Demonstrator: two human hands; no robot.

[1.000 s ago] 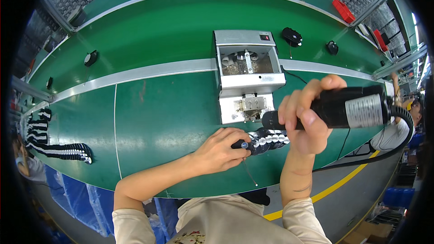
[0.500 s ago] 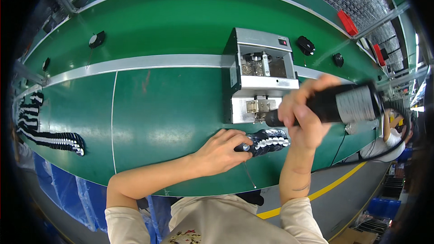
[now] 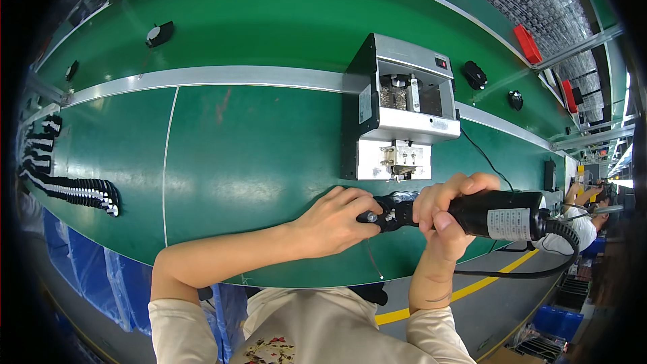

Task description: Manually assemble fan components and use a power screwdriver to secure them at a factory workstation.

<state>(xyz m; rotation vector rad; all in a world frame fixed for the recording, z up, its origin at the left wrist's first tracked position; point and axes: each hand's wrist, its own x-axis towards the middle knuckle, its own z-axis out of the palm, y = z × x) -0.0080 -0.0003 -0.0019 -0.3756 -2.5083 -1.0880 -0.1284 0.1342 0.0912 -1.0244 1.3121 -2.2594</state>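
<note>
Right grip (image 3: 446, 230) was clenched around a black cylindrical corded power tool (image 3: 482, 203), centre right of frame, nose at a dark plastic part (image 3: 387, 210) just below centre; contact unclear. Left grip (image 3: 342, 222) grasped that part. Silver boxy metal machine (image 3: 411, 123) stood above, on the green desk (image 3: 256, 141).

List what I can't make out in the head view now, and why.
Head view: tip of the black tool, lost against the black part.
Head view: black part's left side, partly covered by the left hand.
Head view: whatever lies behind the right hand, which blocks it.
Head view: loose pieces inside the silver machine, too small to identify.
</note>
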